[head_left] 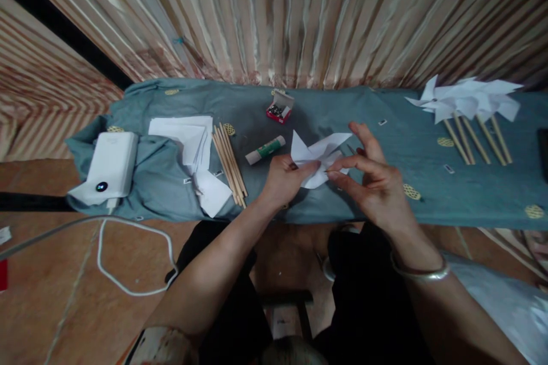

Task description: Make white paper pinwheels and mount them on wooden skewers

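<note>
A white paper pinwheel [314,154] is held over the middle of the cloth-covered table. My left hand [286,178] grips its left side, the thumb lying on the paper near the centre. On the right, my right hand [372,177] has thumb and index finger pinched beside the pinwheel's centre, the other fingers raised; what is between the fingertips is too small to name. Behind the pinwheel stands a small open red box [280,107] with tiny metal pieces. A green and white glue stick [265,150] lies to the left of the pinwheel.
Several wooden sticks [229,164] lie left of the glue stick, beside folded white paper [188,137]. A white power bank [112,164] with a cable sits at the far left of the table [377,102]. Several finished pinwheels [471,97] on sticks lie at the right. A curtain hangs behind.
</note>
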`<state>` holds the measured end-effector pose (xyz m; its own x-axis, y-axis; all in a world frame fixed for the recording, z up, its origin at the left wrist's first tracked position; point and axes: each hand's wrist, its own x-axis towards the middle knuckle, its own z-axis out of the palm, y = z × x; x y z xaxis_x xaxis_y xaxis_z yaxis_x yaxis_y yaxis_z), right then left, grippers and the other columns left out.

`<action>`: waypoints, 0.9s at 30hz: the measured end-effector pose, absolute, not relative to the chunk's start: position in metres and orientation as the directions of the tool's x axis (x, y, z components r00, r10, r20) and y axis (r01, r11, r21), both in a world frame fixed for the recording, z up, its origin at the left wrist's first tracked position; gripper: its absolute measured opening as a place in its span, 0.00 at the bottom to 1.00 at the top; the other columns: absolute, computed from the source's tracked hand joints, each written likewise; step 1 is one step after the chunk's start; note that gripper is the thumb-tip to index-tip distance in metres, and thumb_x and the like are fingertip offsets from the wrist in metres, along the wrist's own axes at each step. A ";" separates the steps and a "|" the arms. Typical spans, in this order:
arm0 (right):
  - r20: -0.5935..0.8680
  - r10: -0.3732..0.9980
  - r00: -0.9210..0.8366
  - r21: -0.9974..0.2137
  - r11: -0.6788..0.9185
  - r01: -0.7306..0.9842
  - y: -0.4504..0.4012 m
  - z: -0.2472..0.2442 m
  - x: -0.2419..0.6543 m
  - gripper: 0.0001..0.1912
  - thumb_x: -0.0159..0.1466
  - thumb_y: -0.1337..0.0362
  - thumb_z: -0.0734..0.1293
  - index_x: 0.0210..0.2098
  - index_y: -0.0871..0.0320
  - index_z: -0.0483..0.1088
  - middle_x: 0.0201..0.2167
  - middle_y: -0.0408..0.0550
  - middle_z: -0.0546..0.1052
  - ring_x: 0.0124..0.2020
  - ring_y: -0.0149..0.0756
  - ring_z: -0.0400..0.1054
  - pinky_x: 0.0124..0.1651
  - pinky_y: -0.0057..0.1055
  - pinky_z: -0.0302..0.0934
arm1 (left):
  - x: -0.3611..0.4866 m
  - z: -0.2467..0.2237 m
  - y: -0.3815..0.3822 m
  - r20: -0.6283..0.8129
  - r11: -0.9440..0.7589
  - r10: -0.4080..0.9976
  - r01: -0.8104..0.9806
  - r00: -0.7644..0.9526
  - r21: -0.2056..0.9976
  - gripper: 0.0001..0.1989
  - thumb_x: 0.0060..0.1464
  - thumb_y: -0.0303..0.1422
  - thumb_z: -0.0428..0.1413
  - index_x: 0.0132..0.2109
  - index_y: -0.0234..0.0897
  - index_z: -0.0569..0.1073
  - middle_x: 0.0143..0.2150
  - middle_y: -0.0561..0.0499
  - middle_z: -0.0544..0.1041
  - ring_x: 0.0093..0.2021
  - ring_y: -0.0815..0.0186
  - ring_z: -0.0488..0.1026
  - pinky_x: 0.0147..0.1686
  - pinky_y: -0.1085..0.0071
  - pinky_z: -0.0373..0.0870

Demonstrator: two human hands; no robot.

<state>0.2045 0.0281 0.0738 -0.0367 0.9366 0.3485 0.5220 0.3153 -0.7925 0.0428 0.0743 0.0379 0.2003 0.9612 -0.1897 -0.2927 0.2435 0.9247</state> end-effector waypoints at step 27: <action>0.213 0.975 -0.065 -0.922 0.223 0.316 0.031 0.067 0.215 0.05 0.58 0.58 0.74 0.32 0.50 0.77 0.68 0.40 0.63 0.72 0.45 0.49 0.73 0.47 0.41 | 0.041 0.046 0.060 -0.158 0.262 0.933 -0.310 0.322 0.914 0.15 0.37 0.38 0.70 0.31 0.33 0.81 0.31 0.50 0.82 0.32 0.65 0.77 0.36 0.69 0.73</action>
